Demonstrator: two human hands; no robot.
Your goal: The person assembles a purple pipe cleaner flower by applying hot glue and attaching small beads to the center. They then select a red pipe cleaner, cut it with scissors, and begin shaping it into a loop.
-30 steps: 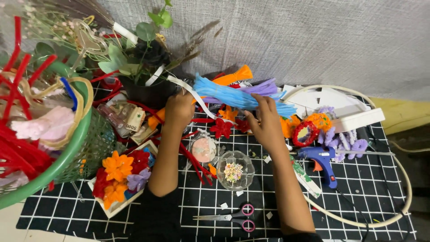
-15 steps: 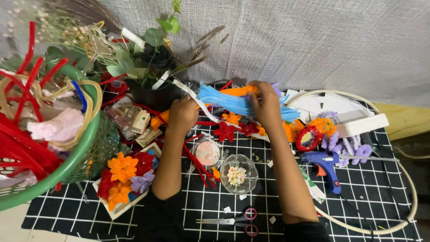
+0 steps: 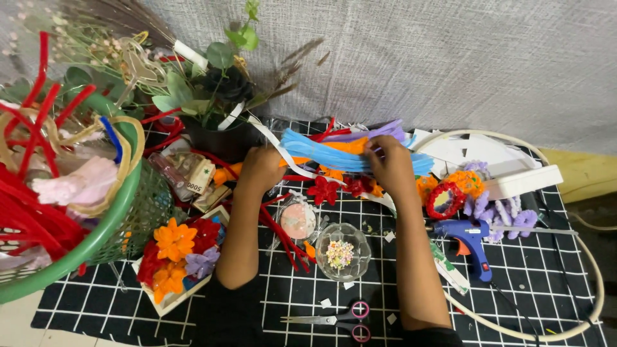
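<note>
Left hand: the left hand (image 3: pixel 260 168) is curled at the back of the bench (image 3: pixel 533 283), knuckles up, on the left end of the bundle; whether the fingers actually grip it I cannot tell
Right hand: the right hand (image 3: pixel 389 164) lies on top of the blue pipe cleaners (image 3: pixel 324 156), fingers bent over them and grasping the bundle
Blue pipe cleaners: a flat bundle lying crosswise between the two hands, with purple pipe cleaners (image 3: pixel 379 132) and orange ones just behind it
In front of the hands: a red flower (image 3: pixel 322 190), a round pink tin (image 3: pixel 298 220) and a glass bowl of beads (image 3: pixel 340 253)
Near edge: scissors (image 3: pixel 334 318) with pink handles
Right side: blue glue gun (image 3: pixel 472 239) beside purple flowers (image 3: pixel 508 212)
Left side: green basket (image 3: pixel 96 238) full of red pipe cleaners
</note>
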